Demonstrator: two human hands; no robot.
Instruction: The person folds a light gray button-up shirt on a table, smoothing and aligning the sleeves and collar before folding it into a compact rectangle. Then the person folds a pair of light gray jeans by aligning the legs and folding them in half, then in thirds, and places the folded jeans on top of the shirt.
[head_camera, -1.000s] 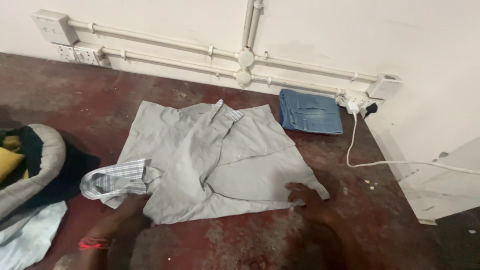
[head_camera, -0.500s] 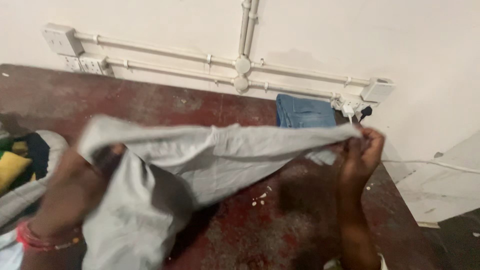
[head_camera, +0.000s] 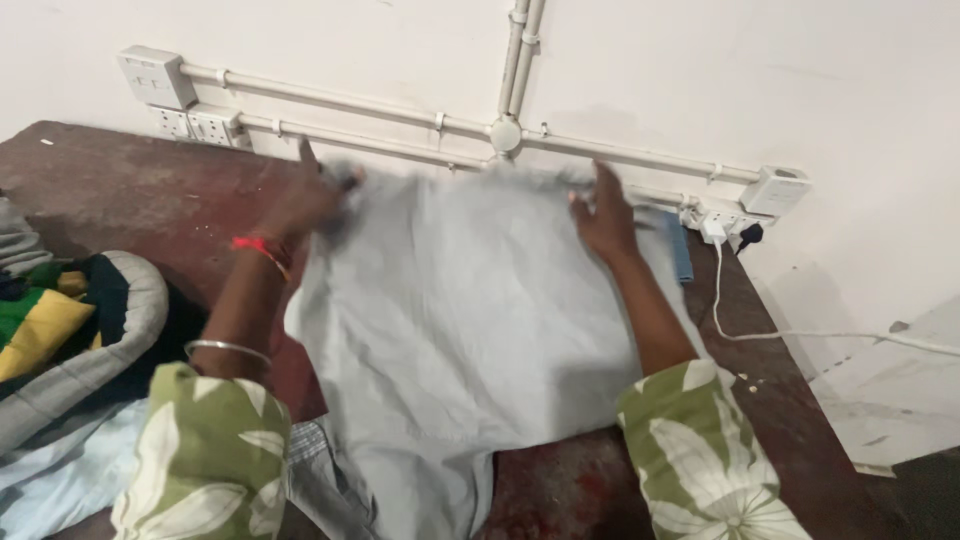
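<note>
— Two hands on one garment, is that right?

— Yes. At the far left lies a pile of clothes (head_camera: 70, 330), grey, green and yellow, on the dark red floor (head_camera: 110, 180). Next comes the left hand (head_camera: 305, 200), with a red thread and a metal bangle on the wrist; its fingers are closed on the far left corner of the grey shirt (head_camera: 470, 300). The right hand (head_camera: 603, 215) grips the far right corner in the same way. The hands are well apart, with the cloth stretched between them.

— Where is the shirt itself?

— Spread over the floor in front of the person, far edge near the wall, near edge trailing back between the green leaf-print sleeves.

— How would it handle?

— I judge it light, thin and limp. It would sag wherever unsupported and crease readily, so corners or seams seem the sensible places to hold. It looks neither slippery nor fragile.

— And further right?

— A strip of folded blue jeans (head_camera: 683, 245) peeks out past the shirt. Beyond are white sockets (head_camera: 725, 222) with a white cable (head_camera: 800, 333) running off right. White pipes (head_camera: 400, 105) run along the white wall. The floor looks worn and scuffed.
</note>
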